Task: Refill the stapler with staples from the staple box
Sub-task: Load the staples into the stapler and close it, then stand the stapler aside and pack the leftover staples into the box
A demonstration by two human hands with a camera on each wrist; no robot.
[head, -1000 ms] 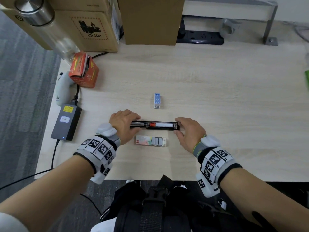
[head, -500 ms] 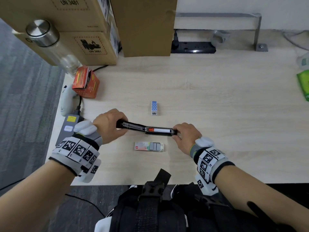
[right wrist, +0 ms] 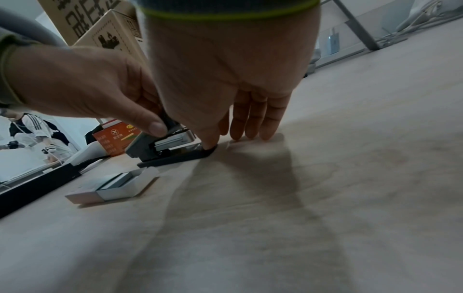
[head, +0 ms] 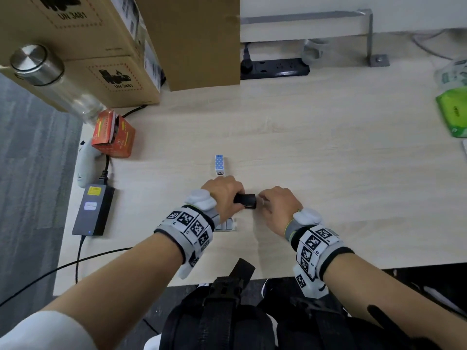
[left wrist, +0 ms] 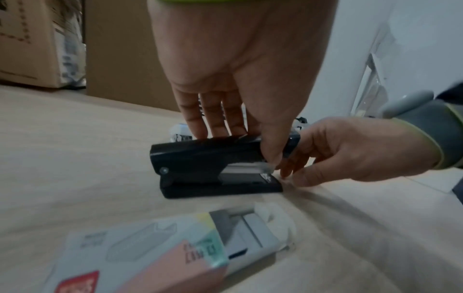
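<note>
The black stapler [head: 246, 201] stands folded shut on the wooden table [head: 328, 160]. My left hand [head: 222, 195] grips its top cover, fingers over the top and thumb on the near side [left wrist: 270, 150]. At the stapler's front end my right hand [head: 275, 205] presses its thumb on the base tip [right wrist: 209, 145], with straight fingers on the table. The stapler [left wrist: 205, 158] shows a silver magazine under the cover. The staple box [left wrist: 175, 247] lies just in front, tray slid out with staple strips showing; the head view shows only its end [head: 227, 224] behind my left wrist.
A small blue dotted box [head: 219, 164] lies just beyond the hands. An orange carton [head: 113, 137], a power adapter [head: 93, 210] and cables sit at the left. Cardboard boxes [head: 197, 41], a bottle [head: 38, 64] and a power strip [head: 275, 69] line the back. A green packet [head: 454, 114] lies far right.
The stapler lay swung open flat between my hands; my left hand has swung its top over to the right and down onto the base. The two hands are now close together.
</note>
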